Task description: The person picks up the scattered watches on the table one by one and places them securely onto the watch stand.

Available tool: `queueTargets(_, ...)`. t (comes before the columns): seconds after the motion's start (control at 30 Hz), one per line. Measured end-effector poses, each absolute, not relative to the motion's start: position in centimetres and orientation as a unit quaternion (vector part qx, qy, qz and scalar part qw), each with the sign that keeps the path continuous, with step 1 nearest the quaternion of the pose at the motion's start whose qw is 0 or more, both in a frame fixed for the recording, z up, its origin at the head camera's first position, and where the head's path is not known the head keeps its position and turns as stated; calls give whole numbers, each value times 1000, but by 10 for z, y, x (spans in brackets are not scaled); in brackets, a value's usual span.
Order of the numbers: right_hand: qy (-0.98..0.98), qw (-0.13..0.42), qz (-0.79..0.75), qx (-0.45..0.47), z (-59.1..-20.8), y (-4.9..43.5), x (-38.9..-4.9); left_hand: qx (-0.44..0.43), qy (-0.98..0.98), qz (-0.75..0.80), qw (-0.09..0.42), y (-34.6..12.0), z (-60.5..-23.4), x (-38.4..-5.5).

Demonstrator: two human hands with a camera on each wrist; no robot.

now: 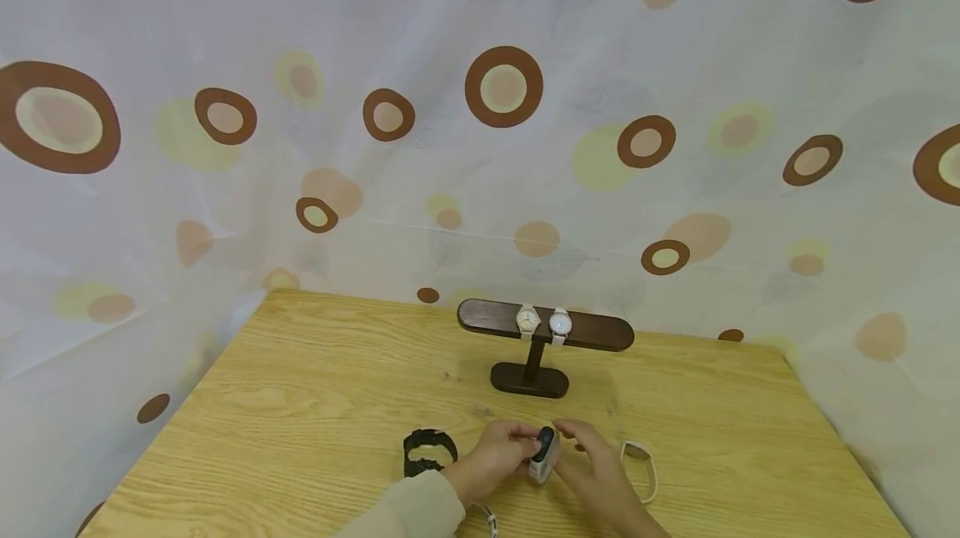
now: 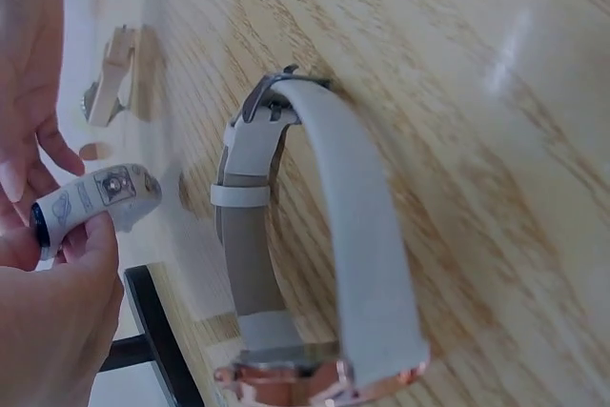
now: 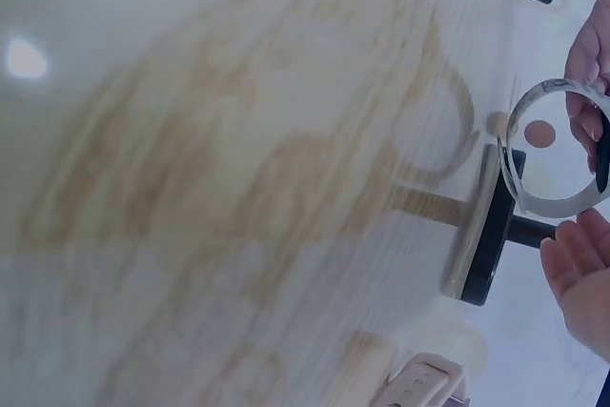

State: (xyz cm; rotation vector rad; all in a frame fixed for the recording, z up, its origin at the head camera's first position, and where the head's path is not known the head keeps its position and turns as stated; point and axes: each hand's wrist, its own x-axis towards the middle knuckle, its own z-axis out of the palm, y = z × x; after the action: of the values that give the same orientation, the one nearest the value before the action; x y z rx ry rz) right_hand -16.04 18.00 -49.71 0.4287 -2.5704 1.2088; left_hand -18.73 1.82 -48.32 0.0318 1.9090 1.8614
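My left hand [image 1: 491, 459] pinches a fitness band [image 1: 546, 444] with a dark oval face and a pale, patterned strap. The strap forms a closed ring [image 3: 519, 107] in the right wrist view and shows printed drawings in the left wrist view. My right hand [image 1: 600, 471] is beside the band, fingers loosely bent, fingertips right at the strap's edge. In front of both hands stands a dark wooden watch stand [image 1: 472, 317]. Its bar carries two white-strapped watches [image 1: 528, 319] side by side.
Left of my left hand lies a black watch [image 1: 431, 438]. A beige-strapped watch [image 1: 651, 480] lies right of my right hand. Near my left sleeve [image 1: 420, 509] is a pale-strapped watch [image 2: 367, 226] with a rose-gold case. A patterned sheet [image 1: 450, 171] hangs behind the wooden table [image 1: 315, 379].
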Motion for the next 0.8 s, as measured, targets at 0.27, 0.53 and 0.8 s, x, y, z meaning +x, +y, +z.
queueTargets(0.27,-906,56,400,128,-500,178,-164,-5,701,686,196,24,-482,-183)
queueTargets(0.53,-907,51,399,122,-503,178,-170,-3,699,698,158,29,-482,-180)
queueTargets(0.8,-902,83,399,142,-505,180,-173,-8,689,708,156,29,-481,-179)
